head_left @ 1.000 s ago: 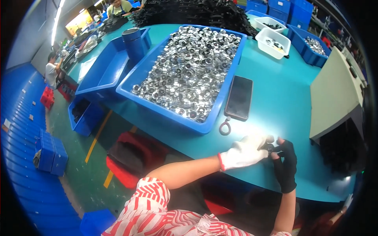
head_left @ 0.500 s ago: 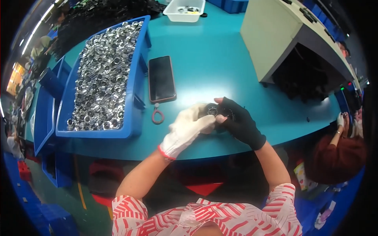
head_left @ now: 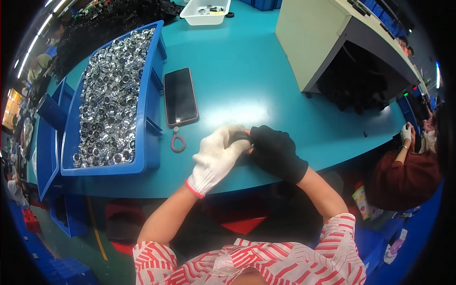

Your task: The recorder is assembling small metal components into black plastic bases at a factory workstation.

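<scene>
My left hand, in a white knit glove with a red cuff, is closed around a small round black part near the table's front edge. Its thumb and fingers cover most of the piece. My right hand, in a black glove with bare fingertips, presses against the same part from the right, its fingers curled inward. The back of that glove hides whatever else its fingers hold. Left of my hands, a dark-screened phone lies on the teal table, a pink loop strap at its lower end.
A blue bin full of shiny round parts stands at left, beside smaller blue bins. Behind are a black heap and a white tray. A beige open-fronted box holds dark items at right. Another person sits far right.
The view has shifted slightly. My hands have turned the round part, so its ringed face no longer shows. My right fingers have curled in, with the back of the glove now upward.
</scene>
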The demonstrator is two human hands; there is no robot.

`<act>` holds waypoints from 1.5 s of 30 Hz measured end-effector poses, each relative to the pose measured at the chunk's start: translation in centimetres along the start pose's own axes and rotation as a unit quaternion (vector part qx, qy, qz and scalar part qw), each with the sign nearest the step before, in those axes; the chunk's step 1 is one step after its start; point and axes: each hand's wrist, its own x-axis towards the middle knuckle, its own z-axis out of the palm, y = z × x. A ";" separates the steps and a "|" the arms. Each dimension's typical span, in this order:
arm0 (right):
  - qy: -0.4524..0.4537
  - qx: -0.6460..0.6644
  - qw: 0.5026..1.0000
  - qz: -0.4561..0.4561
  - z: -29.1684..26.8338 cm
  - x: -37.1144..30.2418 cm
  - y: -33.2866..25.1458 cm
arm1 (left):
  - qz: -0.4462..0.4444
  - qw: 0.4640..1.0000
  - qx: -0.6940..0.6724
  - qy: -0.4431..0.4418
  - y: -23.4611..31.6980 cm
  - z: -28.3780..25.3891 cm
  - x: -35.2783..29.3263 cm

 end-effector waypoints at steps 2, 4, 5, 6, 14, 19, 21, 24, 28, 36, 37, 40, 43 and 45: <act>-0.002 0.018 1.000 0.009 -0.1 0.1 0.1 | -0.075 0.997 -0.016 -0.026 0.9 -0.3 0.4; -0.002 0.037 0.999 0.020 -0.4 0.1 0.1 | -0.120 0.991 -0.046 -0.039 2.5 -0.5 0.6; -0.012 0.103 0.994 0.033 -0.5 0.2 0.3 | -0.119 0.990 -0.054 -0.045 2.3 -0.6 0.8; -0.022 0.169 0.984 0.045 -0.5 0.4 0.4 | -0.120 0.990 -0.054 -0.046 2.5 -0.8 0.8; -0.057 0.172 0.979 0.092 -1.7 0.7 0.7 | -0.098 0.985 -0.137 -0.037 0.4 -0.5 0.6; -0.035 0.125 0.992 0.003 -0.8 0.4 1.5 | -0.075 0.995 -0.047 -0.046 0.1 -0.2 0.6; -0.025 0.053 0.998 0.004 -1.2 0.6 1.0 | -0.062 0.998 -0.007 -0.026 0.2 -0.1 0.5; -0.049 0.044 0.997 0.049 -0.8 0.8 0.8 | -0.090 0.992 -0.079 -0.029 0.8 0.1 0.3; -0.011 0.058 0.998 0.005 -0.5 0.6 0.7 | -0.077 0.993 -0.090 -0.028 0.4 0.0 0.2; -0.050 0.059 0.996 0.035 -0.5 0.3 0.5 | -0.113 0.991 -0.049 -0.056 1.1 -0.6 0.9; -0.050 0.059 0.996 0.037 -0.4 0.2 1.0 | -0.128 0.987 -0.067 -0.069 2.1 -0.6 0.8; -0.059 0.138 0.989 -0.016 -0.7 0.3 1.7 | -0.131 0.985 -0.093 -0.064 1.3 -0.4 0.7; -0.061 0.113 0.991 0.037 -1.2 0.4 0.8 | -0.110 0.986 -0.115 -0.048 0.8 -0.2 0.4; -0.047 0.077 0.994 0.069 -0.8 0.2 0.7 | -0.101 0.986 -0.127 -0.049 0.7 0.0 0.4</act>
